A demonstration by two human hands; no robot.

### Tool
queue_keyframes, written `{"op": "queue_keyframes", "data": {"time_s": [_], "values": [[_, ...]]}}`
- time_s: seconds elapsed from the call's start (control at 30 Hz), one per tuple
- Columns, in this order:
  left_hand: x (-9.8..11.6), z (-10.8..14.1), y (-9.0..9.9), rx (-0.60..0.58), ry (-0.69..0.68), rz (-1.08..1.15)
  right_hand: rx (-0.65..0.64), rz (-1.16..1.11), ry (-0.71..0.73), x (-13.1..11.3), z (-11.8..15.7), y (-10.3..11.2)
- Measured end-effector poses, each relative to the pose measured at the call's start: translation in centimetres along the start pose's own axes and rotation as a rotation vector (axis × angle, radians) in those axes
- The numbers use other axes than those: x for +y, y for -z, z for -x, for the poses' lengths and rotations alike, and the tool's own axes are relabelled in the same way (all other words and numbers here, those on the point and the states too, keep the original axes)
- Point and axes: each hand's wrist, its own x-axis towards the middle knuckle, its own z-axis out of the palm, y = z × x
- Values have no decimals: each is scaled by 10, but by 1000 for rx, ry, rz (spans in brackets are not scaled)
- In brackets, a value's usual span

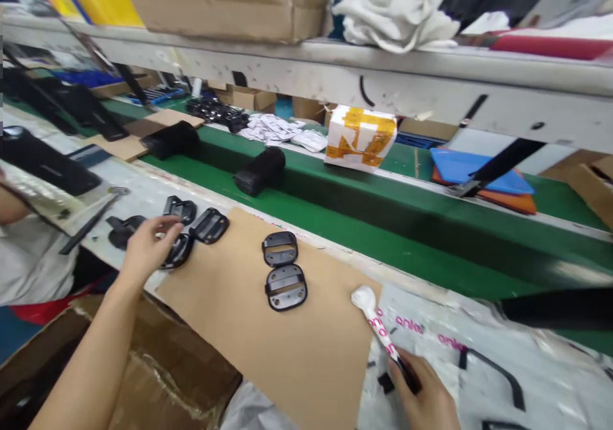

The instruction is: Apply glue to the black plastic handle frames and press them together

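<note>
- While the left hand [146, 246] reached out over a loose cluster of black oval plastic plates [191, 225] at the near edge of the bench, its fingers were curled around one dark plate [176, 251], thumb on top, apparently closing on it to lift it.
- At the lower right, the right hand [424, 398] pinched the dark handle of a white-tipped brush [376, 321], fingers wrapped tight around the lower end.
- That brush lay slanted, its long axis running from the hand up and to the left, with the white tip resting at the right edge of a brown cardboard sheet [268, 347].
- On the cardboard sat two finished-looking plates [283, 270], one just behind the other and almost touching, each with its long axis lying left to right and its slotted face up.
- Judging from this layout, the step in hand was fetching a fresh plate from the cluster; the next move would call for carrying it onto the cardboard, face up, near the brush tip.
- The plate under the left fingers lay flat, long axis pointing roughly toward the right and slightly away; its face was partly hidden by the hand.
- Beyond the bench ran a green conveyor belt [364, 225] carrying black cylindrical items [261, 171] and a white box with yellow tape [360, 137].
- Another person's pale sleeve [29, 257] showed at the far left edge.
</note>
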Motion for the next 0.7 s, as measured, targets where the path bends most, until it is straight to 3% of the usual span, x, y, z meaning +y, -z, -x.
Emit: {"op": "queue_keyframes", "data": {"time_s": [0.1, 0.17, 0.23, 0.33, 0.47, 0.57, 0.7], "values": [[48, 52, -44, -502, -294, 155, 92, 11, 86, -19, -7, 5], [70, 85, -74, -697, -490, 113, 118, -15, 104, -32, -13, 16], [80, 106, -100, -718, -594, 39, 180, -25, 96, -35, -19, 37], [84, 116, -126, -722, -627, 0, 305, 37, 0, -19, -22, 78], [91, 114, -133, -716, -451, 166, 351, 146, -123, 10, -19, 114], [107, 122, -133, -726, -194, 437, 360, 177, -162, 21, -23, 109], [132, 152, -143, -811, 62, 875, 372, 89, -178, 16, -37, 90]]}}
